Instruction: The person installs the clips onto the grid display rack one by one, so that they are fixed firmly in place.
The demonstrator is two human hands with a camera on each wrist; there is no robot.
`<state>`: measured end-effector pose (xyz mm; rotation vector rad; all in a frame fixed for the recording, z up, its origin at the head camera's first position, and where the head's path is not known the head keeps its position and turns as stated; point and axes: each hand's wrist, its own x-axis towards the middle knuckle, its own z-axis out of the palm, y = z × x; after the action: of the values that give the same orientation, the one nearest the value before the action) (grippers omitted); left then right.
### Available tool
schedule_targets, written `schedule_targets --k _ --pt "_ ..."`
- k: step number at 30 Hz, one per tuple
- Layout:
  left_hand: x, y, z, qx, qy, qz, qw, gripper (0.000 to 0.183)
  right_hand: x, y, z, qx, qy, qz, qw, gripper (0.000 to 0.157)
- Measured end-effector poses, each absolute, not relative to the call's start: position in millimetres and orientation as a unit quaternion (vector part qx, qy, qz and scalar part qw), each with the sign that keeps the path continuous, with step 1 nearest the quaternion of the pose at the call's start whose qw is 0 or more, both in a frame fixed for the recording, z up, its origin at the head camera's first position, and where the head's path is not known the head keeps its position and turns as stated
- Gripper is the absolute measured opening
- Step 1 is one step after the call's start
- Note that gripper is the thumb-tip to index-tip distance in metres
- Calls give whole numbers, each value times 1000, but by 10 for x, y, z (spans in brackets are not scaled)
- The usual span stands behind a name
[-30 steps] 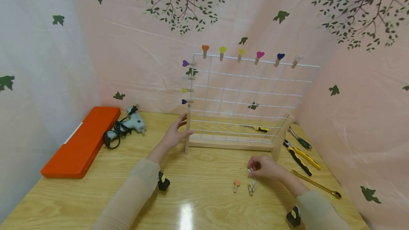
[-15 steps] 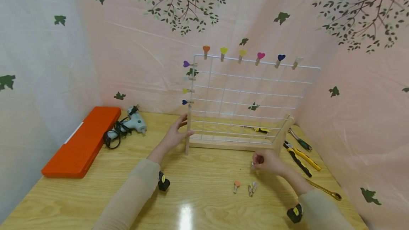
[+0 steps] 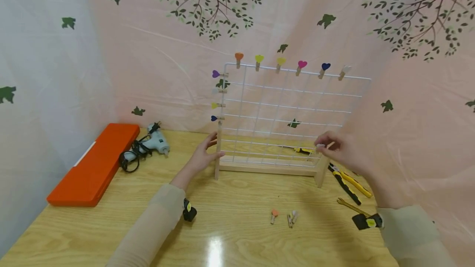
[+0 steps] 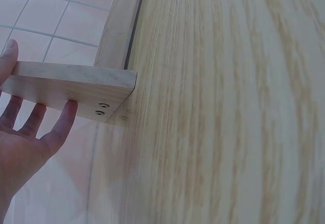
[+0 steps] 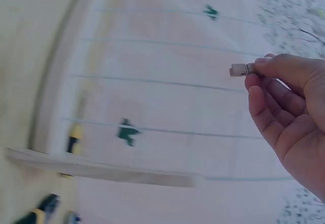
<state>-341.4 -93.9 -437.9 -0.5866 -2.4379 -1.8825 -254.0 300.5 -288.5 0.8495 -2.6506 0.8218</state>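
A white wire grid rack (image 3: 256, 112) stands on wooden feet, with heart-topped mini clothespins along its top and left edges. My left hand (image 3: 202, 158) grips its left wooden upright (image 4: 91, 92), thumb on one side and fingers on the other. Between thumb and forefinger, my right hand (image 3: 339, 149) pinches a mini clothespin (image 5: 238, 70), its wooden end pointing away from the fingertips. That hand is by the rack's right wooden upright (image 3: 322, 171) in the head view. On the table lie an orange heart clothespin (image 3: 274, 216) and a small group of clothespins (image 3: 291, 219).
Right of the rack lie yellow-black pliers (image 3: 345, 182) and a golden wrench (image 3: 352, 207). A yellow-handled screwdriver (image 3: 302, 150) is behind the grid. At the left are an orange case (image 3: 94, 168) and a glue gun (image 3: 156, 141) with its cord.
My right hand has risen from near the loose clothespins up and to the right, to the rack's right side, carrying the clothespin. My left hand has stayed on the upright.
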Motion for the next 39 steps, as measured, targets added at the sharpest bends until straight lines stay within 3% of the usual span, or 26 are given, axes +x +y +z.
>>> schedule_targets --k 4,11,18,23,31,39 --pt "-3413 -936 -4375 -183 -779 -600 2 79 -2548 3106 -2523 307 -870 350 159 10" --pt "-3409 -940 -4353 -187 -780 -597 0 79 -2583 3263 -1969 272 -861 282 324 16" --pt "-3298 -941 -4183 -181 -773 -608 -24 78 -2703 3343 -1622 193 -852 267 406 16" --pt "-3202 -933 -4078 -181 -777 -602 -29 77 -2874 3409 -1509 192 -819 285 458 11" --pt "-3397 -942 -4338 -180 -779 -600 -8 80 -3029 3461 -1463 147 -827 338 425 15" --pt "-3405 -936 -4349 -176 -779 -602 -9 81 -3090 3468 -1529 138 -852 292 412 19"
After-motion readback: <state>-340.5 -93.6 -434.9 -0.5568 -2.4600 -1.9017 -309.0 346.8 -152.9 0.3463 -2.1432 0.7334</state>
